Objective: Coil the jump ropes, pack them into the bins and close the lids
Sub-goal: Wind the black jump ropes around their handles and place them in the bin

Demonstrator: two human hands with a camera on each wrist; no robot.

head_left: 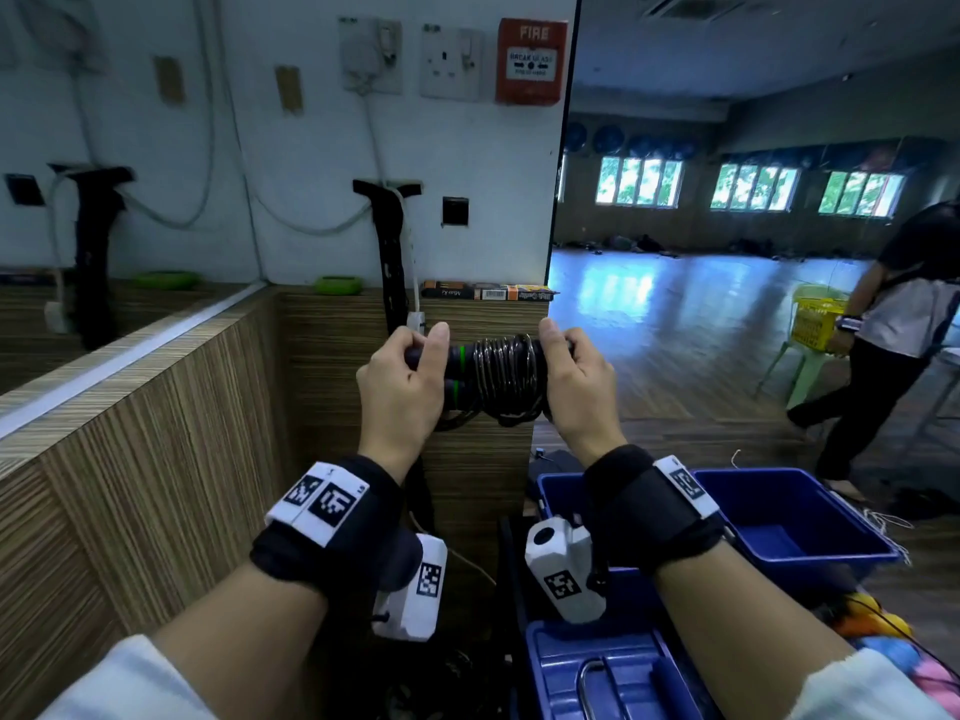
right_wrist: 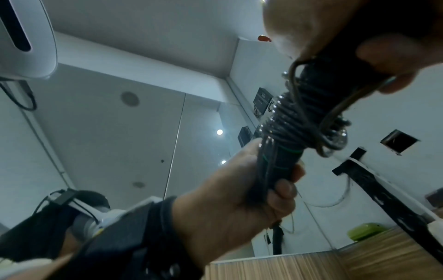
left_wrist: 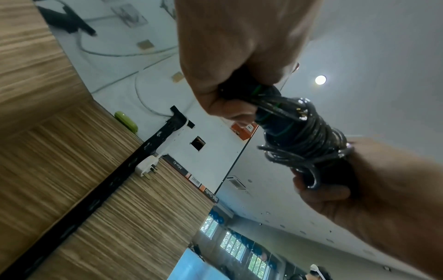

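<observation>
While both hands are raised in front of the wood-panelled counter (head_left: 156, 407), the jump rope (head_left: 506, 374) is held level between them, well above the bins. Left hand (head_left: 402, 392) has its fingers and thumb curled round the two black handles, each with a green ring, at the bundle's left end; the right wrist view confirms this full wrap (right_wrist: 251, 195). Right hand (head_left: 576, 387) grips the opposite end, fingers curled over the handle tips, with one loose loop of cord caught under its fingers as seen from the left wrist (left_wrist: 311, 181). The dark glossy cord is wound in many tight turns about the middle of the paired handles. An open blue bin (head_left: 795, 517) sits below and to the right on the floor, apart from the rope; a blue lid with a metal handle (head_left: 597, 672) lies nearer the body. A second person (head_left: 893, 330) stands at far right beside a yellow basket (head_left: 813, 324).
</observation>
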